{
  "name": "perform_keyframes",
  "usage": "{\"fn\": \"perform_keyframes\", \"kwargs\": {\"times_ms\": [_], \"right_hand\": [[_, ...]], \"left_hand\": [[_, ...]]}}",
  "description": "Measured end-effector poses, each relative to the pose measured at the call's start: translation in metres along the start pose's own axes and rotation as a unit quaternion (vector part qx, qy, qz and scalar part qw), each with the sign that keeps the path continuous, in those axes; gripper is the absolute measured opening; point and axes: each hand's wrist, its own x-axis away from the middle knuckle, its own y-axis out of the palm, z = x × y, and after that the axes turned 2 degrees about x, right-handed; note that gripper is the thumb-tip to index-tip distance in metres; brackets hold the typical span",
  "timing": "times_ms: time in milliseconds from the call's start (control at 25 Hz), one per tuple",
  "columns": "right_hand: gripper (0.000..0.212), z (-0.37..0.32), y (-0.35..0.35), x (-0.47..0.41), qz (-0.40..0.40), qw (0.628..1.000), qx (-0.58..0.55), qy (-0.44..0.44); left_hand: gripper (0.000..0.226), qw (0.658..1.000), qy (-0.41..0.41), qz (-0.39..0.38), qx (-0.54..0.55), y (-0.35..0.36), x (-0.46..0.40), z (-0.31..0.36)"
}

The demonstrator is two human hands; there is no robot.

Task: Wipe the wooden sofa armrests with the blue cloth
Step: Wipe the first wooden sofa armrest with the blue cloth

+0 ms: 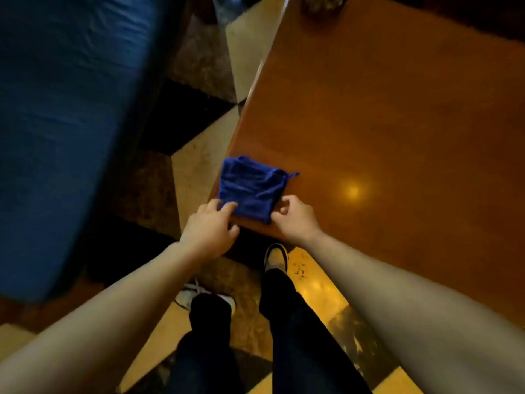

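Two hands at the near corner of a wooden table [397, 123], where a folded blue cloth [252, 189] lies flat. Left hand [210, 228] has fingertips on the cloth's near-left edge, not closed; right hand [295, 217] pinches its near-right corner. A blue cushion [62, 123] sits left of the table w/ tiled floor [199, 155] between. Blurry dark object [324, 4] at the table's far edge.

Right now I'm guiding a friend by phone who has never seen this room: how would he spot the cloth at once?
Find the big orange-brown wooden table on the right. At its near left corner lies a folded blue cloth, with the left hand and right hand touching its near edge. It is the only small thing there; the other blue thing is the far larger cushion across the floor.
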Motion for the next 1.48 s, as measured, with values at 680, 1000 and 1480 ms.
{"fn": "perform_keyframes", "kwargs": {"times_ms": [680,1000,1480], "right_hand": [[0.027,-0.096,0.086,-0.003,0.135,0.975,-0.174,-0.009],[0.022,-0.210,0.159,0.085,-0.049,0.970,-0.152,-0.184],[0.027,-0.355,0.376,0.267,-0.221,0.962,-0.013,-0.158]], "left_hand": [[0.052,0.839,-0.149,0.031,0.523,0.033,-0.013,-0.034],[0.052,0.540,-0.311,0.001,0.782,0.001,0.080,-0.156],[0.020,0.191,-0.248,0.293,0.903,-0.034,0.344,-0.357]]}}
